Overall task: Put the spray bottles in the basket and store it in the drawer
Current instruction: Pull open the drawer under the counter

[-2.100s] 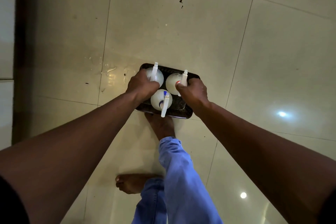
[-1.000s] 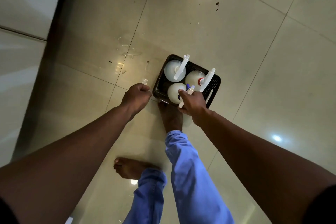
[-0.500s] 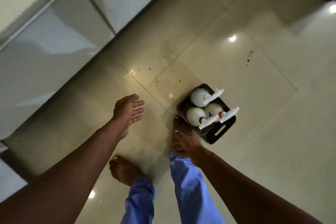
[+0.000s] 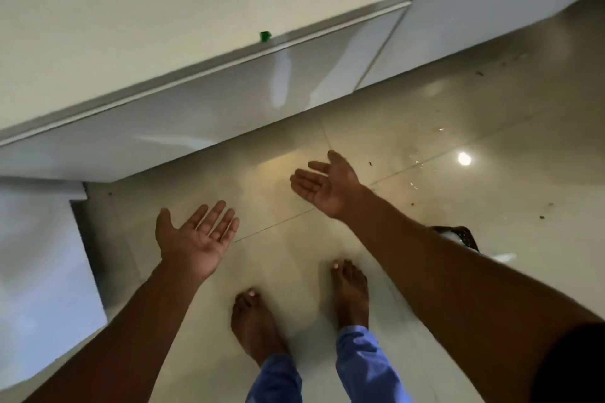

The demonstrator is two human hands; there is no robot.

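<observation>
My left hand (image 4: 198, 239) and my right hand (image 4: 327, 185) are stretched out palm up over the floor, fingers apart and empty, pointing toward the white drawer front (image 4: 229, 101). The drawer front is closed. The black basket (image 4: 466, 236) stands on the floor to my right, almost wholly hidden behind my right forearm; only a corner shows. A sliver of one white spray bottle (image 4: 450, 235) shows inside it, and a white nozzle tip (image 4: 504, 257) sticks out beside my arm. The other bottles are hidden.
A white countertop (image 4: 131, 10) with a small green object (image 4: 264, 36) at its edge runs above the drawers. A second drawer front (image 4: 474, 29) is to the right, another white cabinet (image 4: 36, 271) at left. My bare feet (image 4: 258, 324) stand on glossy beige tiles with specks and droplets (image 4: 415, 154).
Both hands let go of the basket and left it on the floor. I turned left toward the cabinet, and both hands rose palm up toward the drawer front.
</observation>
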